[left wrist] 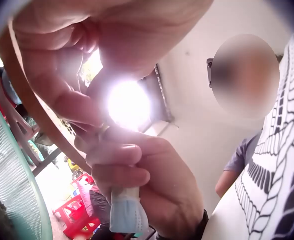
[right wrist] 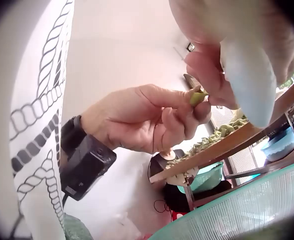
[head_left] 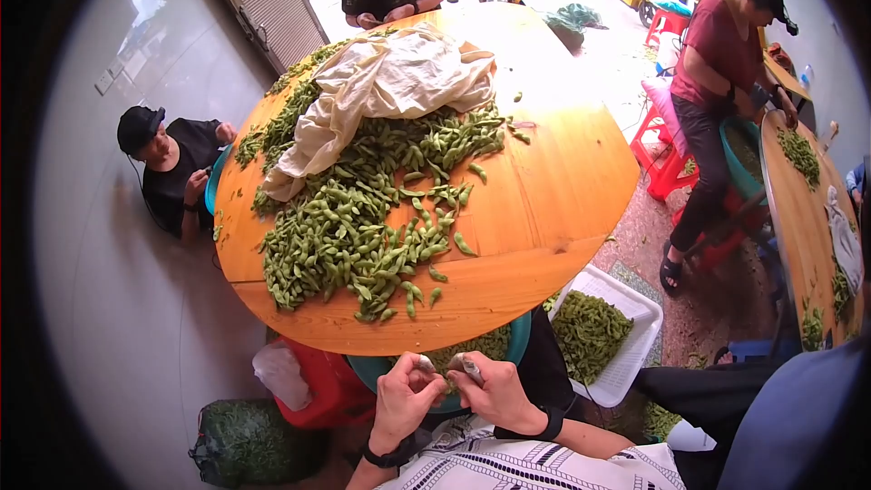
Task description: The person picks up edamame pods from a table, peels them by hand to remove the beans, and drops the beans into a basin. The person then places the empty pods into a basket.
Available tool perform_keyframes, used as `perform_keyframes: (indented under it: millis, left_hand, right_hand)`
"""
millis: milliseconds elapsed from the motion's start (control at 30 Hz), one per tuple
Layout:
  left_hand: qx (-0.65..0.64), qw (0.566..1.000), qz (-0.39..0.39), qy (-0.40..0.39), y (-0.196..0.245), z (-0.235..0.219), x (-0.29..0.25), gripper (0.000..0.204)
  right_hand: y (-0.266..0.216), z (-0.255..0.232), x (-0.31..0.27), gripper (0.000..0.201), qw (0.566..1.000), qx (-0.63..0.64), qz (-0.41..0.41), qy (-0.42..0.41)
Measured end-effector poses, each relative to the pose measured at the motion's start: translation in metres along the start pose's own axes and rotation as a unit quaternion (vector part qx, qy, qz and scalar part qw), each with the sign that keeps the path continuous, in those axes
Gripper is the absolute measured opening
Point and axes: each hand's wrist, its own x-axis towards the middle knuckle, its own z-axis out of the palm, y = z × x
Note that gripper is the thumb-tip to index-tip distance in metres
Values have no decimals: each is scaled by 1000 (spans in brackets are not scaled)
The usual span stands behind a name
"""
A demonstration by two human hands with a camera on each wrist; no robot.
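Both hands meet over a teal basket (head_left: pixel 519 338) below the table's near edge. In the right wrist view the left hand (right wrist: pixel 149 117) pinches a green pod (right wrist: pixel 197 98) between thumb and fingertips. The right hand (head_left: pixel 497 392) has its curled fingers at the same pod; a pale blue-white covering (right wrist: pixel 249 82) is on one of its fingers. In the head view the left hand (head_left: pixel 406 397) is beside it, fingertips nearly touching. Green pods (head_left: pixel 340 245) lie heaped on the round wooden table (head_left: pixel 544 200), partly under a cream cloth (head_left: pixel 390 82).
A white tray (head_left: pixel 646 331) of pods stands at the right on the floor. A red stool (head_left: pixel 331 390) and a dark green bag (head_left: pixel 245 436) are at the left. People sit around the table; one person (head_left: pixel 721 45) stands by another table at the right.
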Motion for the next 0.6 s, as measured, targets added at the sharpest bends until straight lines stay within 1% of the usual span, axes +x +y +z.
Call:
perform_keyframes:
  millis: [33, 67, 100, 133, 167, 200, 233, 267, 300, 333, 367, 433, 467, 500, 533, 567, 600]
  left_hand:
    - [10, 1000, 11, -1, 5, 0, 0, 17]
    - [21, 1000, 22, -3, 10, 0, 1, 17]
    - [23, 999, 23, -2, 17, -2, 2, 17]
    - [47, 998, 36, -30, 26, -5, 4, 14]
    - [72, 994, 49, -58, 32, -9, 6, 12]
    - [60, 992, 47, -97, 35, -15, 10, 12]
    - [64, 992, 48, -95, 40, -20, 14, 12]
    - [50, 986, 49, -151, 46, -25, 19, 13]
    - [37, 976, 48, -207, 54, -27, 25, 15]
    - [68, 972, 37, -222, 64, -28, 29, 17]
    - [72, 972, 37, -221, 74, -28, 33, 17]
    - [141, 955, 30, -261, 88, -24, 41, 17]
    - [130, 950, 17, -284, 88, -24, 47, 21]
    - [133, 949, 20, -286, 95, -25, 53, 21]
    - [210, 916, 80, -332, 106, -25, 61, 20]
    - [284, 872, 139, -374, 118, -27, 72, 20]
    - [364, 843, 200, -342, 126, -30, 88, 18]
  right_hand:
    - [-2, 0, 0, 12, 999, 52, -14, 8]
    - [-4, -3, 1, 12, 998, 54, -15, 9]
    - [-6, -7, 2, 11, 998, 44, -39, -4]
    - [-8, -10, 3, 10, 997, 34, -63, -17]
    - [-10, -11, 3, 10, 997, 37, -66, -16]
    - [-12, -13, 3, 10, 998, 33, -44, -15]
    - [-13, -15, 3, 10, 999, 29, -22, -14]
    - [-16, -16, 3, 10, 999, 31, -24, -14]
    - [-18, -17, 2, 10, 998, 28, -57, 6]
    - [-19, -17, 2, 10, 995, 24, -90, 26]
    - [-20, -17, 3, 10, 995, 28, -92, 28]
    - [-20, -19, 4, 10, 985, 9, -165, 53]
    - [-19, -22, 4, 10, 984, 11, -167, 57]
    - [-16, -26, 3, 11, 988, 14, -144, 56]
    - [-13, -29, 3, 12, 991, 17, -121, 54]
    - [-10, -31, 4, 12, 991, 17, -122, 56]
    - [-5, -33, 5, 12, 997, 19, -70, 34]
